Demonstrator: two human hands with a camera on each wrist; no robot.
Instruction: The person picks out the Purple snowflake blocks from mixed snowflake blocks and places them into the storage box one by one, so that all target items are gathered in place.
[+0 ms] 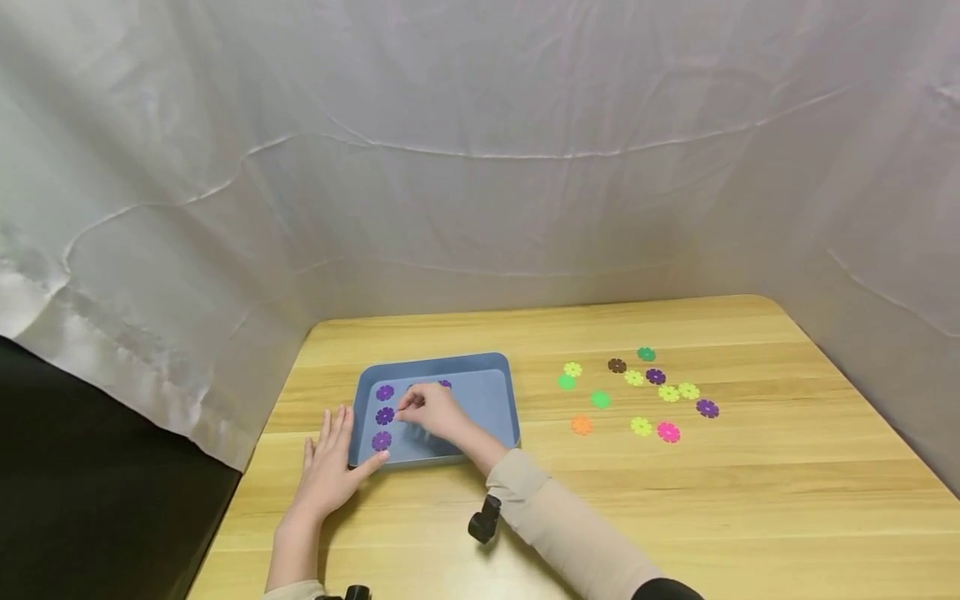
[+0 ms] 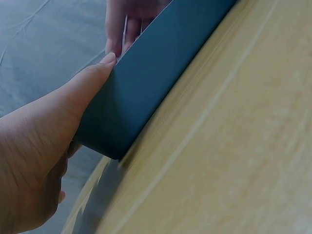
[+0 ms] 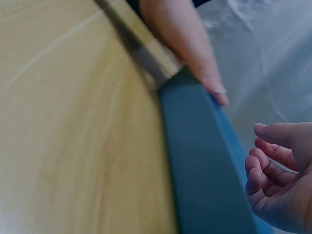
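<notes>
A blue tray (image 1: pixel 495 400) lies on the wooden table (image 1: pixel 675 500) at the left. Three purple flower discs (image 1: pixel 385 415) lie in a column along its left side, and another purple disc (image 1: pixel 445 384) peeks out behind my right hand. My right hand (image 1: pixel 411 407) hovers inside the tray with its fingertips beside the column; in the right wrist view its fingers (image 3: pixel 265 170) are loosely curled and hold nothing. My left hand (image 1: pixel 333 458) lies flat on the table with straight fingers. Its thumb (image 2: pixel 95 73) presses the tray's front left corner (image 2: pixel 146 83).
Several loose flower discs (image 1: pixel 637 392) in yellow, green, purple, orange, pink and brown are scattered on the table to the right of the tray. White cloth (image 1: pixel 480 167) hangs behind and on both sides. The table's left edge (image 1: pixel 247 492) is close to my left hand.
</notes>
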